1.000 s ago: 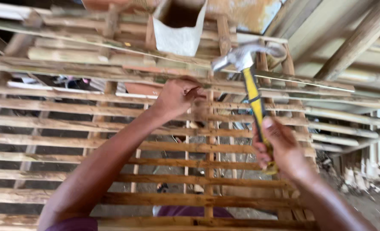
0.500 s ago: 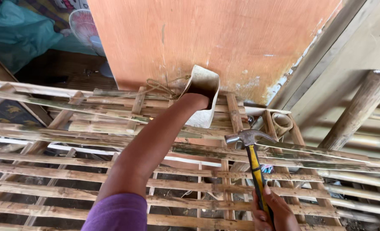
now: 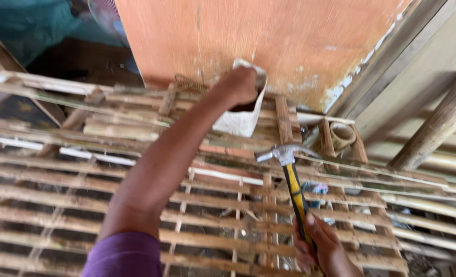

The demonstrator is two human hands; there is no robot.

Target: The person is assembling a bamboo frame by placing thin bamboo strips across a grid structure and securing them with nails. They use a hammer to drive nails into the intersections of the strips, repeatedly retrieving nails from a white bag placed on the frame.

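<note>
At twelve o'clock, against the foot of the orange board (image 3: 269,41), a white cut-open container (image 3: 240,120) sits on the bamboo lattice (image 3: 58,205). Left hand (image 3: 240,84) reaches into its mouth from above; fingers are hidden inside, so whether they are curled or spread cannot be told. Left arm runs down to seven o'clock, ending in a purple sleeve (image 3: 120,256).

At five o'clock, right hand (image 3: 320,246) has its fingers wrapped tight round the lower grip of a claw hammer (image 3: 292,184), yellow-and-black handle, steel head up at centre, just below and right of the container, not touching it. Head hovers close over a lattice slat.

At two o'clock, a short hollow bamboo section (image 3: 342,136) lies between two upright slats. At three o'clock, a thick round post (image 3: 438,128) leans. Teal cloth (image 3: 27,25) at ten o'clock, blurred.
</note>
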